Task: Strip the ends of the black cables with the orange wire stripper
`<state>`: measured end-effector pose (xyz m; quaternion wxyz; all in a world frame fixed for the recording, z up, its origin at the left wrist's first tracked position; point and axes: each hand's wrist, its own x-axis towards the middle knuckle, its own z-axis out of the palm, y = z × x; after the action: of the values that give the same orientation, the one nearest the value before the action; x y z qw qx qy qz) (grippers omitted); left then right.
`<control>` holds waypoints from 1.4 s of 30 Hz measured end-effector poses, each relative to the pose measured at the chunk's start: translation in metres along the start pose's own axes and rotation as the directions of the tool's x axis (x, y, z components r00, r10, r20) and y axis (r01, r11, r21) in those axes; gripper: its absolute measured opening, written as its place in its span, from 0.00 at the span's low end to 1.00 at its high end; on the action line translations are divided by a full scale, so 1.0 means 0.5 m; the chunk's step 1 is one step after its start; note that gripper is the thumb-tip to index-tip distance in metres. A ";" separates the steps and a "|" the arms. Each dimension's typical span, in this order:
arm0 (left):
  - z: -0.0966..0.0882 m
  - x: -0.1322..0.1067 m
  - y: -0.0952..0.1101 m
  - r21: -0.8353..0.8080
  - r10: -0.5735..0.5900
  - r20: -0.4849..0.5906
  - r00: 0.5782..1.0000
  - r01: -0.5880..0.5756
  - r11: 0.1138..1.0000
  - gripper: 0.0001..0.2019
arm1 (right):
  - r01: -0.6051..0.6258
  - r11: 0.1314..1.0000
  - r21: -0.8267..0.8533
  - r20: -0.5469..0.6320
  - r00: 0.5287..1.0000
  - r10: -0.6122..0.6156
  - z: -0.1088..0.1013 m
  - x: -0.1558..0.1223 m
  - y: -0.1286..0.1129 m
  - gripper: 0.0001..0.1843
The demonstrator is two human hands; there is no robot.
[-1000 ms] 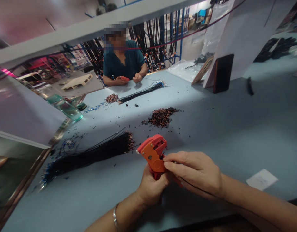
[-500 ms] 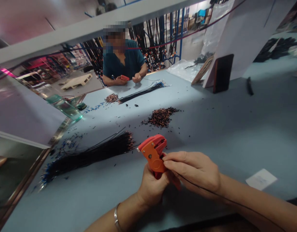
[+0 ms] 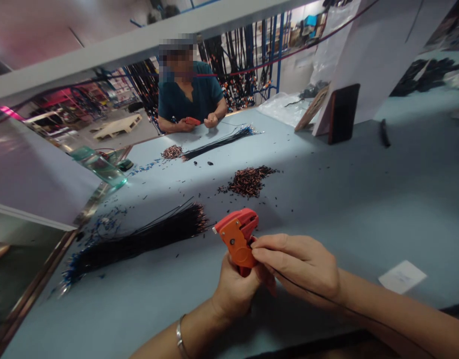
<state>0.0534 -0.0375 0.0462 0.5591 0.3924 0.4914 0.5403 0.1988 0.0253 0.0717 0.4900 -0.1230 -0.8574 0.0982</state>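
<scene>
My left hand is wrapped round the handles of a red and orange wire stripper, its head tilted up and to the left. A thin black wire is pinched between the thumb and fingers of my right hand, right beside the tool. The wire's tip is hidden at the stripper's jaws, while its length trails over my right forearm. Left of the tool lies a thick bundle of black wires with bare copper ends towards me and blue ends at the far left. Behind the stripper sits a pile of cut black-and-copper scraps.
Across the table a co-worker holds a red tool near a smaller wire bundle and scrap pile. A bottle lies tilted at the left edge. A phone leans at the right; a paper slip lies nearer.
The lower handle of the wire stripper has drawn in slightly towards my left hand. My right hand keeps its pinch on the wire at the same spot.
</scene>
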 end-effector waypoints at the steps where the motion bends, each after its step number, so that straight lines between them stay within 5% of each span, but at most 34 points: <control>1: -0.001 0.000 -0.003 0.015 -0.003 0.035 0.999 0.002 1.000 0.23 | -0.001 1.000 -0.006 0.005 1.000 0.001 0.000 0.000 0.000 0.12; 13: 0.002 0.001 -0.005 0.035 -0.006 0.037 0.999 0.005 0.999 0.26 | -0.076 0.996 0.039 -0.015 0.997 0.077 0.000 0.010 -0.004 0.13; 25: -0.006 0.004 -0.012 0.042 -0.030 0.003 1.000 0.030 0.999 0.25 | 0.010 0.999 -0.039 -0.053 0.999 -0.012 0.013 -0.001 0.012 0.06; 29: -0.016 0.011 -0.014 -0.031 -0.033 0.023 0.999 0.033 0.999 0.22 | -0.121 0.992 0.036 -0.074 0.990 0.124 0.020 -0.001 0.015 0.06; 34: -0.019 0.014 -0.016 -0.114 -0.113 0.030 0.993 0.115 0.987 0.18 | -0.415 0.868 0.272 -0.040 0.896 0.441 0.022 0.004 0.028 0.05; 42: -0.015 0.009 -0.015 -0.238 -0.068 0.130 0.989 0.098 0.966 0.18 | -0.573 0.715 0.400 -0.088 0.752 0.653 -0.002 0.013 0.045 0.02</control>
<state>0.0472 -0.0347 0.0369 0.6540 0.3319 0.4027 0.5477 0.1990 0.0486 0.0709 0.5358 -0.3233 -0.6745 0.3917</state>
